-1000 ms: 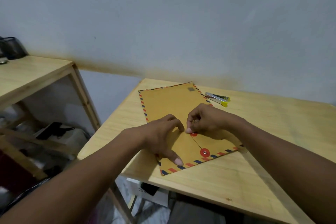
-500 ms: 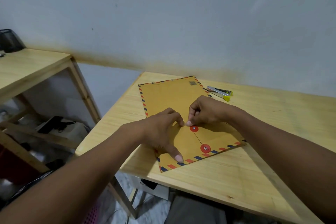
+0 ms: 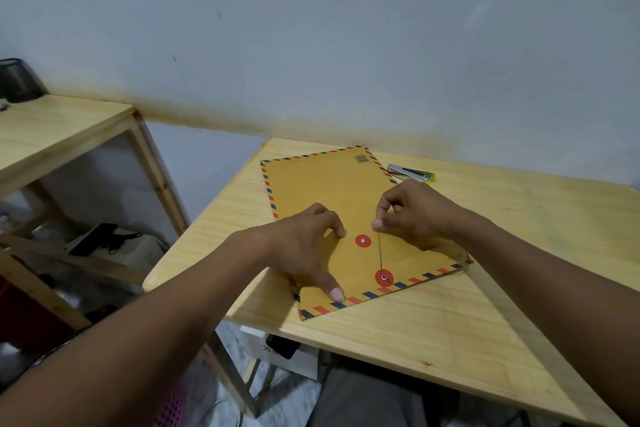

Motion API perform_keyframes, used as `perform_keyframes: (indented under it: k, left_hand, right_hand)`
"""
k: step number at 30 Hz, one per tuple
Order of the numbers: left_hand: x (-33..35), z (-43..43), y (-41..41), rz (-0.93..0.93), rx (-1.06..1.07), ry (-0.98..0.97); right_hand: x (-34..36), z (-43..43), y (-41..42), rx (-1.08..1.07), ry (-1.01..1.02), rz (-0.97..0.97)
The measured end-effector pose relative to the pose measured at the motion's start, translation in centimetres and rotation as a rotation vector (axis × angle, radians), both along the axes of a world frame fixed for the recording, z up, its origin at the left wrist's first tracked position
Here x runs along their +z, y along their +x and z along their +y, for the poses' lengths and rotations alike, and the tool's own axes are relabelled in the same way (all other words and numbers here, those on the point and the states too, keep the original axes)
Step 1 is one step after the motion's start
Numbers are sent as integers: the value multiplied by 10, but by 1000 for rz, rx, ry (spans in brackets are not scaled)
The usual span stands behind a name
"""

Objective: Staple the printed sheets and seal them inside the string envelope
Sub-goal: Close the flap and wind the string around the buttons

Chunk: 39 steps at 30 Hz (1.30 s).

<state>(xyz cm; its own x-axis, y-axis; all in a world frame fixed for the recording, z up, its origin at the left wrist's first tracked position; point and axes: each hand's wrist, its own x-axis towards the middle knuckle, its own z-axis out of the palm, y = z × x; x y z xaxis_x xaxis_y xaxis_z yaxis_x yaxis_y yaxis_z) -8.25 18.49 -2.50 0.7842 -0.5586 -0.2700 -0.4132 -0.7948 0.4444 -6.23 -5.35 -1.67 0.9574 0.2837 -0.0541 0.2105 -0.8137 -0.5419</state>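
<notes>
— Head view: where is the string envelope point(image 3: 322, 191)?
— Flat on the counter point(image 3: 450, 322) under the left hand point(image 3: 304, 246), fingers spread; the right hand point(image 3: 412, 215) pinches the string point(image 3: 380, 253), which runs from the lower red disc point(image 3: 383, 277).

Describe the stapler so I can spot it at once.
On the nearer wooden table, look just past the far right corner of the envelope. The stapler lies there: small, silver with a yellow end, unlike the flat brown envelope beside it.
</notes>
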Motion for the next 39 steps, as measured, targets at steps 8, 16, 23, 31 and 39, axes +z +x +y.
perform_keyframes:
  k: [8,16,23,31,39]
  left_hand:
    - [-12,9,-5,-18,57,-105]
    - [-17,12,-8,-26,135,-186]
    - [-14,11,-7,-28,130,-172]
    - [-15,-1,-11,-76,247,-251]
    - [-31,-34,-10,-341,409,-119]
  right_hand:
    - [-3,48,7,143,42,64]
    - [-5,39,12,70,62,121]
    - [-10,40,14,81,69,97]
    - [-17,41,13,103,115,97]
    - [-15,38,9,70,127,84]
